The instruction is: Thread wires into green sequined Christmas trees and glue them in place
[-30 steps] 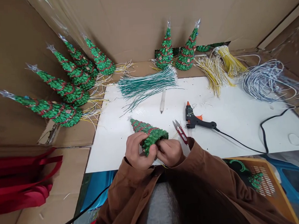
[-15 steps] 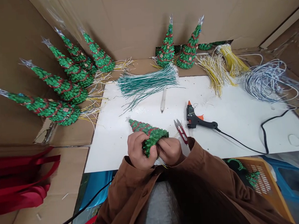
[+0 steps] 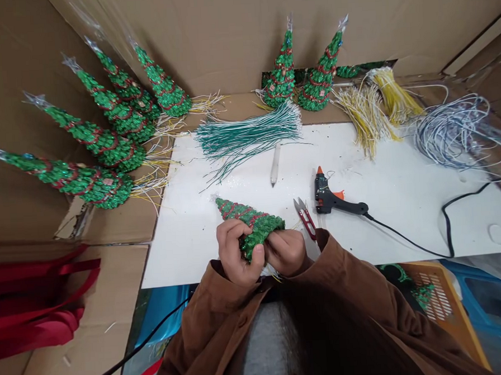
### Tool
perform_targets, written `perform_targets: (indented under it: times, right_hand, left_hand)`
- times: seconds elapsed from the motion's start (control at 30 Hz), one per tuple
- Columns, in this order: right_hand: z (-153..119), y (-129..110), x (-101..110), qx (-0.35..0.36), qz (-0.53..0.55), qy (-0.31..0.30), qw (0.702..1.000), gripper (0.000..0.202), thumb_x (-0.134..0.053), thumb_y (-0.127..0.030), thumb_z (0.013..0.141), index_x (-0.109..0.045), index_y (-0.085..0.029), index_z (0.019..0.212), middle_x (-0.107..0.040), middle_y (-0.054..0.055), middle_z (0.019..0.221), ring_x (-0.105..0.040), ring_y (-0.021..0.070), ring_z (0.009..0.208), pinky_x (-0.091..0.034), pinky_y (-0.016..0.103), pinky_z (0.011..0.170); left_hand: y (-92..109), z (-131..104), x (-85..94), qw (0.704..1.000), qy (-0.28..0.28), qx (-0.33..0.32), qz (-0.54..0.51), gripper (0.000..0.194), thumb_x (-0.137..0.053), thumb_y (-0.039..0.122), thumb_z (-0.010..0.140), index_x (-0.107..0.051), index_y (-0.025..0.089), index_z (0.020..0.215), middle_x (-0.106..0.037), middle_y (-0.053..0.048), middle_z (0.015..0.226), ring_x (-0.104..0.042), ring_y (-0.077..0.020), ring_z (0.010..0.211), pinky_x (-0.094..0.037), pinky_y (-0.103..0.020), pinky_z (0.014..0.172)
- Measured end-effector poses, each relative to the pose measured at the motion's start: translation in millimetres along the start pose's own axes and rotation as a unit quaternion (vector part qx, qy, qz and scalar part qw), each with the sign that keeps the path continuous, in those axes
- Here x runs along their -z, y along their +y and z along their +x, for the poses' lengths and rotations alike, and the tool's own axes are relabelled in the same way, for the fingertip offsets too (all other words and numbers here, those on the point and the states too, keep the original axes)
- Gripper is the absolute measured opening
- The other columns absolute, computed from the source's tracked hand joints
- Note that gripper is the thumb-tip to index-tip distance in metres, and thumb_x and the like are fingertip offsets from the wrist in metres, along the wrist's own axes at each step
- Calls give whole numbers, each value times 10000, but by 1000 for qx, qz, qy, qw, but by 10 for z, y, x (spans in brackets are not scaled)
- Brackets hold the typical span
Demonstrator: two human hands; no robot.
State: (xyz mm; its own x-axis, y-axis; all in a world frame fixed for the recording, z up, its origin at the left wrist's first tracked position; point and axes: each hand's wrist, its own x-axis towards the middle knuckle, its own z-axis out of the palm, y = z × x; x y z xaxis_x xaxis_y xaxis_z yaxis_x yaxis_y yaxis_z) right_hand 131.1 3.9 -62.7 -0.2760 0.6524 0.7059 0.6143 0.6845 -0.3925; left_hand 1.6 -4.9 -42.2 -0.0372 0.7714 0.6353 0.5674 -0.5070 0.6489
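A small green tree with red garland lies tilted over the front of the white board, its clear star tip to the upper left. My left hand is wrapped round its lower side, thumb near the base rim. My right hand is closed at the open base, with its fingertips hidden there; what they pinch cannot be made out. Thin white and yellow wires show below, between my hands. Red-handled snips lie just right of my right hand, beside a black glue gun.
Several finished trees stand at the left, and two more at the back. Green wires, yellow-white wire bundles, a white wire coil and a pen-like stick lie around. An orange basket sits below right.
The view has shifted slightly. Both hands keep the same hold on the tree, with hardly any movement.
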Motion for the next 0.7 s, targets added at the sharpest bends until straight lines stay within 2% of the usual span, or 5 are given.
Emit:
perform_targets:
  times: [0.47,0.7]
  right_hand:
    - [10,12,10,-4,17,-1,1000,330,-461,-175,866,-426,-205,539,-456,-24,415,-381,102,391,-236,291,470]
    - [-43,22,-10,-22,25,-14,999,325,-474,-176,876,-454,-198,552,-479,-24,435,-404,98,410,-263,279,487]
  left_hand:
    - [25,22,-10,1000,13,-10,5,196,-524,212,723,-512,175,916,-502,-58,873,-512,-194,825,-466,-369,728]
    - [-33,7,-20,998,50,1,-31,314,-583,186,652,-503,185,956,-539,-54,888,-546,-200,829,-480,-382,723]
